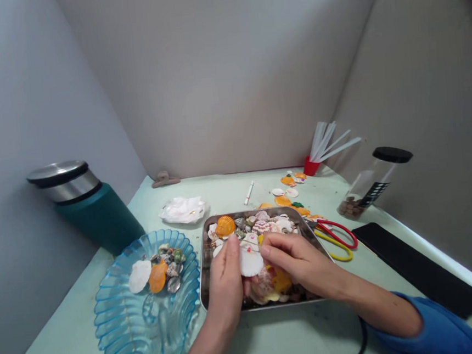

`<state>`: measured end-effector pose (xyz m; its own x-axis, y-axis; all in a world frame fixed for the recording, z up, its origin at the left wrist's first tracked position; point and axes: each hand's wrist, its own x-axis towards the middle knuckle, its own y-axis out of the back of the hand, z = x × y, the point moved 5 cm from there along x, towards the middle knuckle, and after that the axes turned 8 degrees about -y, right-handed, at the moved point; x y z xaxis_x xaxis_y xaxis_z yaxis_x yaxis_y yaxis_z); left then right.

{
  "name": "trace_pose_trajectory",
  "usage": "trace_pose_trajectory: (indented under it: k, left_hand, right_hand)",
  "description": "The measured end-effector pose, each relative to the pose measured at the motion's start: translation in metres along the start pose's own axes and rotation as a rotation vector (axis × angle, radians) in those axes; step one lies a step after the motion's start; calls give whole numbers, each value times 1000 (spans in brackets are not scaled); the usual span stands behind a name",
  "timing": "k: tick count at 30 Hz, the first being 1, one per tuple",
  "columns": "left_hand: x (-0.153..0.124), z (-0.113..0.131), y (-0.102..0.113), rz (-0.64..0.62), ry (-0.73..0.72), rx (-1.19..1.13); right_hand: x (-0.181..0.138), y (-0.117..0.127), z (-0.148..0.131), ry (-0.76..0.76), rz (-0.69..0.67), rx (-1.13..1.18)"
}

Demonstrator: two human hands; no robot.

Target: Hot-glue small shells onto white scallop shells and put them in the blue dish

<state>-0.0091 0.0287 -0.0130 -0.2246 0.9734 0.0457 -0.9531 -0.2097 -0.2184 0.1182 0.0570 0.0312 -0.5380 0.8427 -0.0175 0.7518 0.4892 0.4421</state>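
Note:
My left hand [224, 274] is closed around a white scallop shell [252, 262], its thumb along the shell's left edge. A small red spot shows near the shell's top. At the shell's right upper side, the fingers of my right hand [288, 254] are pinched together on a thin string-like piece [253, 244] that crosses the shell; its exact kind is too small to tell. Both hands are over a metal tray [204, 290] filled with shells. An orange scallop shell [225, 226] lies at the tray's back left.
Left of the tray stands a blue glass dish [111, 314] with several shells. A teal bottle [99, 216] is behind it. Scissors [340, 239], a black strip [421, 271], a jar [374, 181] and a red cup [311, 166] of white sticks are at right. A white packet [184, 209] lies behind.

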Motion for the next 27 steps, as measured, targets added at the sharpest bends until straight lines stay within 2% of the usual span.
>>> trace_pose_trajectory:
  k: [5,18,25,27]
  left_hand:
    - [2,-5,5,82,0,-1]
    - [2,-2,6,34,-27,142]
    - [0,-3,7,24,-35,127]
    - [-1,-1,7,42,-40,100]
  right_hand:
    - [-3,-8,1,-28,-38,68]
    - [-6,-9,-3,47,2,-46]
    - [-8,-11,-8,78,-6,-147]
    - [-9,-10,-10,103,31,-189]
